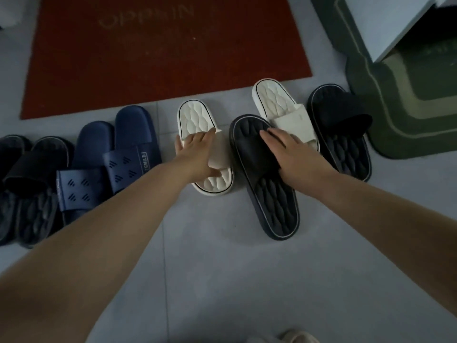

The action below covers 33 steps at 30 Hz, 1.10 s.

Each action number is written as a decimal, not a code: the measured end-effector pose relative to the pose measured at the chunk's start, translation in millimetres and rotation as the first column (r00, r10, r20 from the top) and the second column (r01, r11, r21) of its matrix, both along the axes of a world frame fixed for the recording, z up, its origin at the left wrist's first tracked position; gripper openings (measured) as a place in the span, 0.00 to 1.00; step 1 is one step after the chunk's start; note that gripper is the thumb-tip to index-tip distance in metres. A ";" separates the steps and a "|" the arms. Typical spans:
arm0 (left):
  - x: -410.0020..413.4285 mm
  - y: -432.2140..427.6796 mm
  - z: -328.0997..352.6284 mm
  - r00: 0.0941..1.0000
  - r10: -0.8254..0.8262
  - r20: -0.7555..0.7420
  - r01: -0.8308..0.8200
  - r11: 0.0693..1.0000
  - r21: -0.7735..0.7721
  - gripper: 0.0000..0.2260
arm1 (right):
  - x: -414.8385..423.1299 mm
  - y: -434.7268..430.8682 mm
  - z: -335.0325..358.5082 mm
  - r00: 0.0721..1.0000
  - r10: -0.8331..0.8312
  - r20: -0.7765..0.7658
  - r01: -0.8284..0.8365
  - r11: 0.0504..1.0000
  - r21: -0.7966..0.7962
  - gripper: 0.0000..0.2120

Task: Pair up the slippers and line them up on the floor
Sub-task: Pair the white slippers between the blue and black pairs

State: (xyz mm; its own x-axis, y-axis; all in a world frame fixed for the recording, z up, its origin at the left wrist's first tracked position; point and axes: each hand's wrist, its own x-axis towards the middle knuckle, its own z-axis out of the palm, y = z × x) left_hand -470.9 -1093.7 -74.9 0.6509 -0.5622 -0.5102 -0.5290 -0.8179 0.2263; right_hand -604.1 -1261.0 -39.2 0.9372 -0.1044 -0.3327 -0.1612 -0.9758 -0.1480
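Bare forearms reach over grey floor tiles [210, 256]; the left hand [197, 154] closes around the wide strap of a cream moulded-foam slipper [197, 120]; the right hand [291, 154] clamps the strap of a dark navy quilted-sole slipper [274, 209], which overlaps the second cream slipper [277, 102]; both look light, springy, easiest lifted by the strap.

A red doormat [160, 53] with faded pale lettering lies on the grey tiled floor [222, 280] at the top. At the upper right, a dark green mat [405, 115] with scalloped edges and lighter bands runs under a white cabinet [385, 23].
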 end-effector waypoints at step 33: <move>14.0 -34.5 0.2 0.997 0.069 -0.022 -0.069 0.998 -0.007 0.28 | -86.6 -198.7 33.8 0.816 -0.574 0.064 0.573 0.791 -0.216 0.34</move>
State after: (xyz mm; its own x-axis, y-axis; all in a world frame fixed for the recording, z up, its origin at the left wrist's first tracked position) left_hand -456.8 -1128.2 -74.7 0.6772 -0.5202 -0.5204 -0.4659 -0.8506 0.2439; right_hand -690.7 -1459.8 -5.3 0.6807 -0.6916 -0.2417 -0.7016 -0.7103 0.0563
